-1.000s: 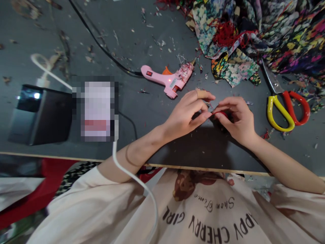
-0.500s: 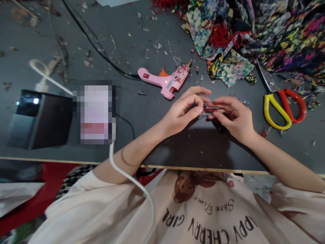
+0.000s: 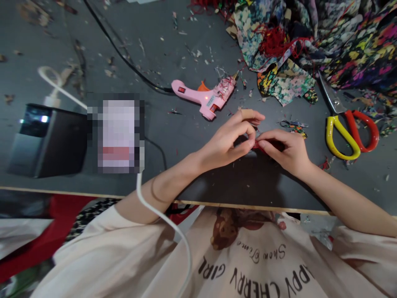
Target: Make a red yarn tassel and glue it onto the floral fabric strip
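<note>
My left hand (image 3: 231,136) pinches a thin red cord (image 3: 257,145) between thumb and index finger, its other fingers stretched forward and a tan plaster round one of them. Fingertip to fingertip with it, my right hand (image 3: 288,151) is closed on the same cord, thumb against index finger. Most of the cord is hidden by the fingers. Just beyond the right knuckles lies a small floral fabric scrap (image 3: 299,131). A pink glue gun (image 3: 209,98) with a lit orange light rests past my left hand.
Scissors (image 3: 335,104) with yellow and red handles lie at the right. Crumpled floral fabric (image 3: 356,49) and tangled red thread (image 3: 274,43) fill the far right. A blurred-out phone (image 3: 118,124) and a dark box-shaped device (image 3: 58,140) stand at the left. A white cable (image 3: 155,209) crosses my left forearm.
My fingertips have come closer together and the right fingers have curled in more tightly on the red cord. The floral scrap now shows beyond my right hand. The whole view has shifted slightly.
</note>
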Demonstrator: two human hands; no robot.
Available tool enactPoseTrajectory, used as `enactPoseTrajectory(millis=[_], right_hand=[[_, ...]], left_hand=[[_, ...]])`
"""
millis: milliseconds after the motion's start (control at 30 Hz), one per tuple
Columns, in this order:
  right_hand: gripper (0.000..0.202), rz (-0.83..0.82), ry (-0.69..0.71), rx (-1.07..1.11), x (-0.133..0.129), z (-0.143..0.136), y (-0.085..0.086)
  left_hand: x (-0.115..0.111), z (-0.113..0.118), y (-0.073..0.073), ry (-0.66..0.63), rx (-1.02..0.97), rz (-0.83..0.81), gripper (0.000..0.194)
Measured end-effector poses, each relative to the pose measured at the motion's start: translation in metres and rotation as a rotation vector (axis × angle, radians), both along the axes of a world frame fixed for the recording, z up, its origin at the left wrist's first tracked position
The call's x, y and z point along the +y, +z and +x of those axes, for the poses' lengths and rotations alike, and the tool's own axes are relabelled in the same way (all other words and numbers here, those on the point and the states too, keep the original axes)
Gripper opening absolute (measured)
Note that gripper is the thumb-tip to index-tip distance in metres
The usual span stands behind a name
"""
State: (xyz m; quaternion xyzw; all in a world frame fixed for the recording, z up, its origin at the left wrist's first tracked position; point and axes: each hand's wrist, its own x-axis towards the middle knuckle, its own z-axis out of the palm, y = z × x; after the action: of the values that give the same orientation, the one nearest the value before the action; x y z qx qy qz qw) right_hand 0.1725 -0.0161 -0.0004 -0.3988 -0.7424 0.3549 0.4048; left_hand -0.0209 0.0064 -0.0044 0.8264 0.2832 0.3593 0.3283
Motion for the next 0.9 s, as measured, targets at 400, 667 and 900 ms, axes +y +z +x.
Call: enactPoseTrajectory(millis=[400, 667, 900], right_hand=[[0.011, -0.274, 0.063, 0.021, -0.0007, -0.0026, 0.0066], [0.009, -0.292, -0.034, 0.067, -0.0010, -0.0037, 0.0030], [0.011, -0.362, 0.015, 0.099, 0.0000, -0.0028, -0.0003]], left_hand=[[0.0005, 0.0033, -0.0010, 0.076, 0.005, -0.044, 0.031], [0.0002, 0.0017, -0.0020, 0.106, 0.049, -0.023, 0.025], [0.0000, 0.0016, -0.0040, 0.121, 0.044, -0.013, 0.009]])
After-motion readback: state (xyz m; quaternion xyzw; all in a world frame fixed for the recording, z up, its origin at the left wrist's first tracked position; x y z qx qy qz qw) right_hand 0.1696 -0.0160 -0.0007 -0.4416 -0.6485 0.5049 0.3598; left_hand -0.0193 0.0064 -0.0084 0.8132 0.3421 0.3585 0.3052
